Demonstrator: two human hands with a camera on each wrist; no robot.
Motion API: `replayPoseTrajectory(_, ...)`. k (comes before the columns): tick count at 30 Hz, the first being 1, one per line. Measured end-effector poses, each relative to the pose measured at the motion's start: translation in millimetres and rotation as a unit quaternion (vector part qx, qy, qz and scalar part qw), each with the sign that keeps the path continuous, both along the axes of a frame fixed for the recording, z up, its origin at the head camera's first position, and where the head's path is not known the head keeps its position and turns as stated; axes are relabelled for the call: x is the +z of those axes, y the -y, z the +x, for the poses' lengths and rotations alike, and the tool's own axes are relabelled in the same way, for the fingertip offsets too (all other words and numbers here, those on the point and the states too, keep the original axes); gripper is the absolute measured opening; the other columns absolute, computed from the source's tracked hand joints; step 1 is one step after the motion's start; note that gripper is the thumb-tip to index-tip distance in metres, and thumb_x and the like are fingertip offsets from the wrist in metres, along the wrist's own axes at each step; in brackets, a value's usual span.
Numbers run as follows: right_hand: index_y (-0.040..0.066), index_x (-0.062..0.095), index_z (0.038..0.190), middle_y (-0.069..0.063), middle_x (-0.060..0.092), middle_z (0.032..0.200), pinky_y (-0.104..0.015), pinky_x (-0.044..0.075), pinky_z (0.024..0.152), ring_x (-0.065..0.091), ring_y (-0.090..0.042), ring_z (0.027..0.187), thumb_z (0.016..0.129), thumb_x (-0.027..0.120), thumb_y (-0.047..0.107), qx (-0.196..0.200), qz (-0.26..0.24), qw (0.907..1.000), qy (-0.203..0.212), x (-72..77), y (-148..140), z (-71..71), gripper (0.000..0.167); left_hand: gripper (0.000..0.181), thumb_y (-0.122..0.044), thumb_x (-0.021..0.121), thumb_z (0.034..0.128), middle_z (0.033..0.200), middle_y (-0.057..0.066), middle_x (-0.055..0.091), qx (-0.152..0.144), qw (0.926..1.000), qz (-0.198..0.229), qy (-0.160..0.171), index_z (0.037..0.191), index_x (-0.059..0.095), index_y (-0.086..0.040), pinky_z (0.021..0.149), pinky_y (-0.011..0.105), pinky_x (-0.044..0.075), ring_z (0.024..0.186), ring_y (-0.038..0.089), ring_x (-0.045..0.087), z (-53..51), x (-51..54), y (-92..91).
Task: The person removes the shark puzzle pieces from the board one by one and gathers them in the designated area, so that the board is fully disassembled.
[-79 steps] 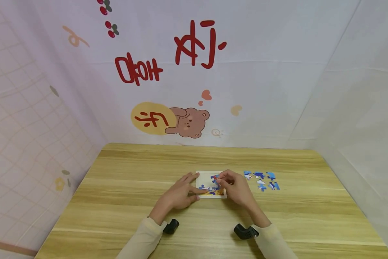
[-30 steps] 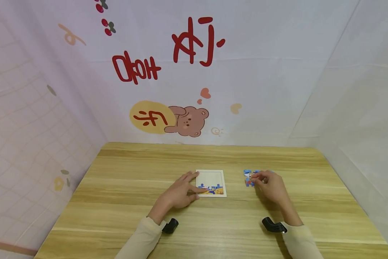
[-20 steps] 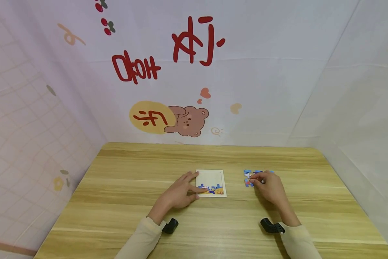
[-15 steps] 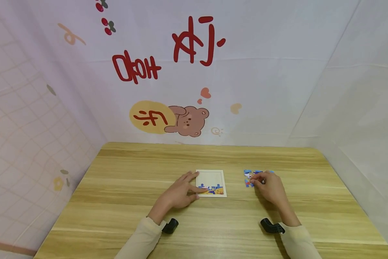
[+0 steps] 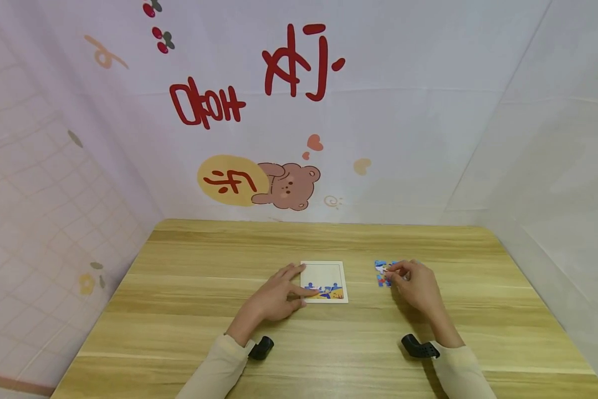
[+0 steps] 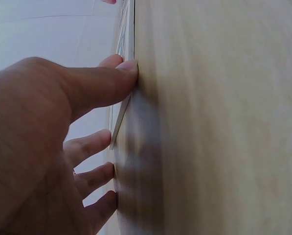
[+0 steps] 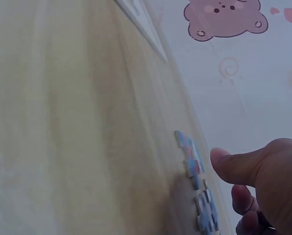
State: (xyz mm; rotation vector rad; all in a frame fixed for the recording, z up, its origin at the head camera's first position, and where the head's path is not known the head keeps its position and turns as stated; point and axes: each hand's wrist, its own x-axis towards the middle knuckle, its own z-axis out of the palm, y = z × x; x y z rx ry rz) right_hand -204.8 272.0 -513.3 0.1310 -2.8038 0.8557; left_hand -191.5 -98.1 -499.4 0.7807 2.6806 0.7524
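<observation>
A white puzzle frame (image 5: 346, 282) lies flat on the table, with joined yellow and blue pieces (image 5: 332, 292) along its near side. My left hand (image 5: 277, 296) rests spread at its left: one finger reaches over the pieces, and in the left wrist view the thumb of that hand (image 6: 62, 107) touches the frame's edge (image 6: 122, 115). My right hand (image 5: 417, 285) is over the loose blue pieces (image 5: 381, 266), beside a red and blue one (image 5: 382, 281). The right wrist view shows its thumb apart from the loose pieces (image 7: 204, 210) and nothing visibly held; its other fingertips are partly hidden.
The wooden table (image 5: 318, 354) extends around the frame and pieces. A bare strip separates the frame from the loose pieces. Behind the table hangs a white printed cloth (image 5: 408, 122), and more cloth stands at both sides. Black wrist devices (image 5: 262, 348) sit at both cuffs.
Since the earliest frame, my right hand has moved right from the frame, and the red and blue piece now lies among the loose ones. My left hand has stayed on the frame.
</observation>
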Motion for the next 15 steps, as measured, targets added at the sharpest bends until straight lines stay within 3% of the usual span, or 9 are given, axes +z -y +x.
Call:
replayPoseTrajectory(8,0.011,0.079,0.097,-0.005,0.067,0.089,-0.024,0.045,0.064,0.056,-0.013,0.076,0.093,0.076,0.019,0.015,-0.050,0.9986,0.000,8.8,12,3.8,0.009,0.035,-0.025,0.069,0.0992,0.167,0.009,0.031,-0.005,0.9997,0.003,-0.024,0.132,0.070,-0.037,0.125,0.060,0.025,0.156,0.036,0.024,-0.7,0.4,-1.3)
replayPoseTrajectory(15,0.009,0.078,0.103,-0.006,0.069,0.095,-0.022,0.050,0.064,0.065,-0.015,0.079,0.094,0.075,0.017,0.045,-0.077,0.9960,0.006,6.3,29,6.0,0.012,0.036,-0.025,0.074,0.0951,0.163,0.012,0.038,-0.006,0.9993,0.006,-0.037,0.130,0.073,-0.033,0.123,0.060,0.029,0.153,0.035,0.030,-0.4,2.4,-3.6)
